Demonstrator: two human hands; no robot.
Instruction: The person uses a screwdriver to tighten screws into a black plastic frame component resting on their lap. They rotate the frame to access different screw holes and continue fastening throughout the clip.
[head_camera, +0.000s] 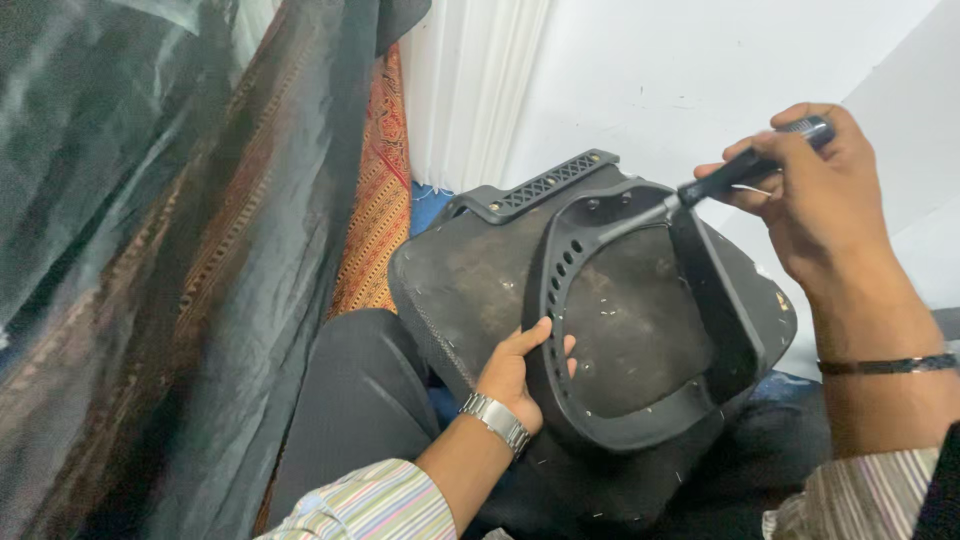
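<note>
A black chair seat (470, 285) lies upside down across my lap, its dusty underside facing up. A black plastic frame (560, 250) with a row of oval slots is mounted on it. My left hand (515, 370), with a metal watch on the wrist, grips the slotted left edge of that frame. My right hand (810, 190) is closed around the black handle of a screwdriver (745, 170), whose metal shaft points down-left to a spot near the frame's top bar (610, 205).
Dark shiny fabric (150, 250) and an orange patterned cloth (380, 200) hang on the left. A white wall (650, 70) and white curtain (470, 80) stand behind the seat. My dark trousers (360, 400) are under the seat.
</note>
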